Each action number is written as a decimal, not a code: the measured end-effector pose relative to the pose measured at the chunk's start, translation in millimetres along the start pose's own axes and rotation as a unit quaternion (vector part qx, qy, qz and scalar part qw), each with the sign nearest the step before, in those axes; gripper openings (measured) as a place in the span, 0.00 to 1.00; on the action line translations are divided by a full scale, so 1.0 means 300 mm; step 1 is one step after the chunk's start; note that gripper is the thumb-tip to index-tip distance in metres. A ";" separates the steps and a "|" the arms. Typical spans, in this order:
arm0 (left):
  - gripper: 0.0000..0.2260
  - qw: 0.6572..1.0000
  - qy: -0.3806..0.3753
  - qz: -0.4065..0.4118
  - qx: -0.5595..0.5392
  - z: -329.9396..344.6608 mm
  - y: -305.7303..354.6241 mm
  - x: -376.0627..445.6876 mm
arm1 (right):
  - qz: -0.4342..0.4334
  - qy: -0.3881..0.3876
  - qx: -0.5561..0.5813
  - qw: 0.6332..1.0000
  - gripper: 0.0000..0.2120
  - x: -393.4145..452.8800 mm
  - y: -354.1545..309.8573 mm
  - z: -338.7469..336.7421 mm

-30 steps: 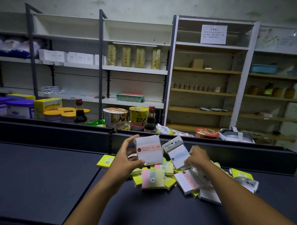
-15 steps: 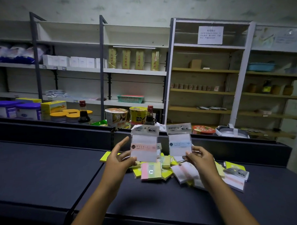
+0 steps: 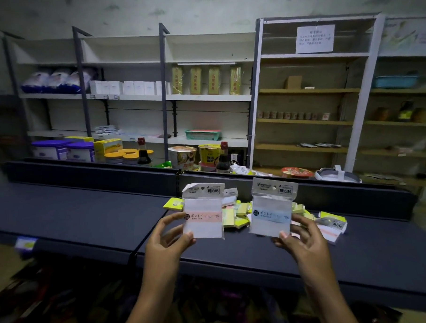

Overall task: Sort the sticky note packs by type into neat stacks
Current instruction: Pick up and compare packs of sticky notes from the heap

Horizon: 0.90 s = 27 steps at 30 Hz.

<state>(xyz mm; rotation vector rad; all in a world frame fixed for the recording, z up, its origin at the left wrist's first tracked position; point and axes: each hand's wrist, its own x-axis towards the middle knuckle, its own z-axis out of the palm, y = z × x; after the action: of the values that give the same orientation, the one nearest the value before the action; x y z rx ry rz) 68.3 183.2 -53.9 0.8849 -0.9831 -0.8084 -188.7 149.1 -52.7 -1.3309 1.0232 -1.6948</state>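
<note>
Holding two packs up side by side above the dark bench (image 3: 87, 215), both upright, faces to the camera, apart from each other. Left hand (image 3: 166, 239) pinches the clear-bagged white sticky note pack with a pink band (image 3: 203, 216) at its lower left edge, thumb on the bottom corner, fingers curled behind the left side. Right hand (image 3: 301, 240) pinches the clear-bagged white sticky note pack with a blue band (image 3: 270, 216) at its lower right corner, thumb in front, fingers behind. Each pack has a printed header card on top with a hang hole; header of the pink one is torn at the left corner.

Behind and between the held packs, a loose pile of yellow sticky note pads (image 3: 236, 215) lies on the bench, unsorted, overlapping. One yellow pad (image 3: 173, 204) sits at the pile's left edge, just beside the pink-band pack. To the right of the right hand, more bagged white packs (image 3: 330, 225) lie flat, one with a pink stripe, touching a yellow pad.

Past the bench's raised back edge: purple-lidded white tubs (image 3: 65, 149), dark sauce bottles with red caps (image 3: 143, 152), instant noodle cups (image 3: 182, 156). Wall shelving (image 3: 211, 98) carries white boxes and yellow packets. A paper notice (image 3: 315, 38) hangs on the right-hand shelf unit; text too small to read.
</note>
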 end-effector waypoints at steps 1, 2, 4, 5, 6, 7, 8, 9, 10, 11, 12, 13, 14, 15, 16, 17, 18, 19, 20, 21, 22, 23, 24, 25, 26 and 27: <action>0.15 1.000 0.006 0.002 0.001 -0.021 0.012 -0.020 | -0.007 -0.013 -0.003 1.000 0.18 -0.019 -0.011 0.013; 0.14 1.000 0.011 0.003 0.000 -0.043 0.025 -0.037 | -0.012 -0.028 -0.007 1.000 0.19 -0.037 -0.018 0.030; 0.14 1.000 0.023 0.002 -0.003 -0.093 0.051 -0.065 | -0.022 -0.054 -0.014 0.998 0.22 -0.074 -0.030 0.073; 0.14 1.000 0.028 0.002 -0.004 -0.120 0.063 -0.078 | -0.026 -0.064 -0.016 0.997 0.24 -0.093 -0.034 0.098; 0.14 0.999 0.032 0.002 -0.003 -0.149 0.077 -0.089 | -0.031 -0.073 -0.017 0.997 0.25 -0.112 -0.038 0.124; 0.14 0.999 0.035 0.004 -0.003 -0.178 0.091 -0.099 | -0.037 -0.083 -0.017 0.996 0.26 -0.129 -0.042 0.153; 0.14 0.999 0.038 0.007 -0.004 -0.208 0.105 -0.106 | -0.043 -0.093 -0.019 0.995 0.26 -0.144 -0.044 0.183; 0.14 0.999 0.041 0.012 -0.005 -0.239 0.119 -0.109 | -0.047 -0.103 -0.022 0.993 0.26 -0.158 -0.048 0.215; 0.14 0.999 0.044 0.016 -0.005 -0.272 0.133 -0.110 | -0.051 -0.112 -0.026 0.992 0.25 -0.171 -0.051 0.248; 0.14 0.999 0.046 0.019 -0.005 -0.306 0.149 -0.109 | -0.055 -0.122 -0.029 0.991 0.25 -0.183 -0.055 0.282; 0.14 0.999 0.048 0.024 -0.004 -0.354 0.168 -0.107 | -0.058 -0.130 -0.028 0.989 0.24 -0.198 -0.056 0.330; 0.14 0.998 0.047 0.030 -0.001 -0.390 0.183 -0.102 | -0.060 -0.135 -0.025 0.989 0.23 -0.209 -0.059 0.366; 0.15 0.998 0.046 0.034 0.002 -0.412 0.193 -0.097 | -0.062 -0.140 -0.023 0.988 0.22 -0.216 -0.062 0.388; 0.15 0.998 0.046 0.038 0.004 -0.452 0.206 -0.090 | -0.065 -0.143 -0.022 0.987 0.22 -0.228 -0.065 0.428; 0.15 0.998 0.044 0.041 0.005 -0.496 0.220 -0.083 | -0.069 -0.143 -0.023 0.987 0.21 -0.242 -0.067 0.472; 0.14 0.998 0.039 0.044 0.008 -0.542 0.233 -0.077 | -0.071 -0.138 -0.025 0.988 0.21 -0.261 -0.069 0.518; 0.14 0.998 0.033 0.045 0.014 -0.593 0.245 -0.069 | -0.074 -0.133 -0.026 0.988 0.21 -0.283 -0.070 0.567; 0.14 0.998 0.026 0.045 0.021 -0.647 0.256 -0.058 | -0.077 -0.129 -0.027 0.988 0.21 -0.305 -0.068 0.617; 0.14 0.999 0.018 0.042 0.028 -0.702 0.271 -0.045 | -0.078 -0.124 -0.027 0.989 0.21 -0.325 -0.065 0.669; 0.14 0.999 0.009 0.040 0.036 -0.757 0.289 -0.030 | -0.079 -0.119 -0.024 0.989 0.21 -0.346 -0.063 0.720; 0.14 0.998 0.002 0.042 0.041 -0.811 0.306 -0.012 | -0.082 -0.116 -0.019 0.990 0.21 -0.364 -0.065 0.775; 0.15 0.998 0.000 0.046 0.048 -0.866 0.321 0.007 | -0.083 -0.115 -0.015 0.990 0.21 -0.381 -0.067 0.829; 0.14 0.997 -0.001 0.049 0.054 -0.918 0.334 0.026 | -0.084 -0.114 -0.013 0.990 0.21 -0.394 -0.066 0.881; 0.14 0.997 0.001 0.051 0.060 -0.968 0.346 0.044 | -0.083 -0.114 -0.012 0.990 0.21 -0.405 -0.063 0.930; 0.14 0.997 0.001 0.052 0.063 -1.014 0.358 0.062 | -0.082 -0.114 -0.010 0.990 0.21 -0.415 -0.062 0.978; 0.15 0.997 0.002 0.052 0.065 -1.058 0.368 0.079 | -0.082 -0.115 -0.008 0.990 0.21 -0.423 -0.062 1.022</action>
<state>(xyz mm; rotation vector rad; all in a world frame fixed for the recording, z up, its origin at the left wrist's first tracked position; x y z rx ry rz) 388.6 286.5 -38.2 0.9381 -1.0797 -0.6599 134.3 227.1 -41.1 -1.6165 0.8132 -1.6070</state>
